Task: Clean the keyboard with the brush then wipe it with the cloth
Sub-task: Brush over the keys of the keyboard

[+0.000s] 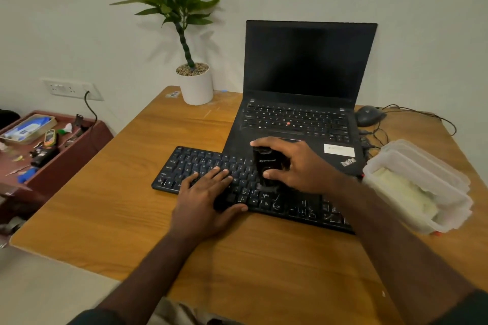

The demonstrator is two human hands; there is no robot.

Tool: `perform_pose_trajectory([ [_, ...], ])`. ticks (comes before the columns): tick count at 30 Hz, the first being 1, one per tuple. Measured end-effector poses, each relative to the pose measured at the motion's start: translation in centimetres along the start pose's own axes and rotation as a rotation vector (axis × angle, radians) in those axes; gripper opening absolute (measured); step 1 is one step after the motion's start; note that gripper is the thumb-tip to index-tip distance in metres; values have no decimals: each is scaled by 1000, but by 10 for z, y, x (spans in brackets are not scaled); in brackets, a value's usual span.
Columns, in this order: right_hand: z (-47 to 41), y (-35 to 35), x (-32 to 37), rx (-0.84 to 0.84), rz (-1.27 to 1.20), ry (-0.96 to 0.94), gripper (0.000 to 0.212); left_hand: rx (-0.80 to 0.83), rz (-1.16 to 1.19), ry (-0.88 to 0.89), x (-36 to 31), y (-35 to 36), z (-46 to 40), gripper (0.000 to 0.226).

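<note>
Your left hand (204,192) lies flat on the keyboard (190,166), steadying it; your right hand (295,166) grips the brush (266,166) over its middle keys.

Black keyboard (200,166) flat, brush (266,166) upright atop

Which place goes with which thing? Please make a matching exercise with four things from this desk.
Things:
1. brush
2. plant pot
3. mouse
4. plastic container

Places:
A. right of the laptop, at the far desk edge
B. in the right hand, over the keyboard
C. right desk edge, near side
D. left of the laptop, by the wall

Pairs: 1-B, 2-D, 3-A, 4-C
</note>
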State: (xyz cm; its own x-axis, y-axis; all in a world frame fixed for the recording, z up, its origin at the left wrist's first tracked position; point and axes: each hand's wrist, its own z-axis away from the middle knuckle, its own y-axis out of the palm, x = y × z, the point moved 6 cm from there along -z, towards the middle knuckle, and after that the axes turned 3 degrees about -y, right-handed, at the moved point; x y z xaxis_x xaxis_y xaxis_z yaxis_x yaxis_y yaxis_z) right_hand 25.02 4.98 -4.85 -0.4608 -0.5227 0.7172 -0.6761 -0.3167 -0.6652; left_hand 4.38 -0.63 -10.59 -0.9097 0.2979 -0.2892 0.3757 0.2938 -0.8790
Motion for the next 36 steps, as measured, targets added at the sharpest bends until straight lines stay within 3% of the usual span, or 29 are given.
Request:
perform_pose_trajectory([
  [7,-10,-23,-8,252,182,32,64,10,31,-7,-4,-1,1,80],
  [12,-16,-17,0,-34,21,-7,68,10,37,-7,-2,0,2,78],
  [17,13,-17,-11,-44,-8,7,69,7,33,-7,-3,-1,0,78],
  [23,55,-56,-19,83,133,143,67,61,-11,8,-1,2,1,81],
  [29,49,-44,2,-188,5,57,65,70,-10,37,-2,2,2,83],
  [36,82,-53,-11,-123,105,139,67,90,-39,17,-1,3,1,83],
])
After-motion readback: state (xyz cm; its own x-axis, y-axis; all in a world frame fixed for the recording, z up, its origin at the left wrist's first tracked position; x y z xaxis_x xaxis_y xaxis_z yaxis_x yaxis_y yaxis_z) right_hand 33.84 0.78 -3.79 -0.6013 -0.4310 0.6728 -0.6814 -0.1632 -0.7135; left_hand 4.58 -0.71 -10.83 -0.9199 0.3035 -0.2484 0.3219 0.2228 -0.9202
